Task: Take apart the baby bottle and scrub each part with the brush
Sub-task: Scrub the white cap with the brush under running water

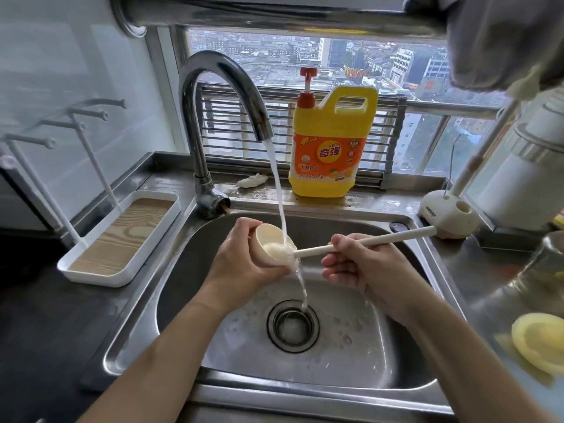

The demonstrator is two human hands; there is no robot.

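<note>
Right over the sink, the left hand (241, 257) is wrapped around a small cream cap (265, 236), a cup-shaped piece that looks like part of the baby bottle, tipped so its open mouth faces up and to the right. The right hand (357, 264) pinches the long cream handle of the brush (381, 239) between thumb and curled fingers, and the spongy head sits inside the cap. So both hands are grasping something, neither is free.

Water (279, 184) from the curved chrome faucet (213, 87) lands straight in the cap, spills over its edge and runs down toward the drain (293, 325). The steel sink (412, 346) is wet, with suds on the bottom.

Further out, on the ledge behind, stands a big yellow dish soap jug (329, 148) with a red pump, and a crumpled white wad (252, 180) lies just left of it. A white rack tray (122, 239) with upright pegs sits on the desk (488, 270) to the left, and a cream brush stand (448, 215) sits at the sink's far right corner.
</note>
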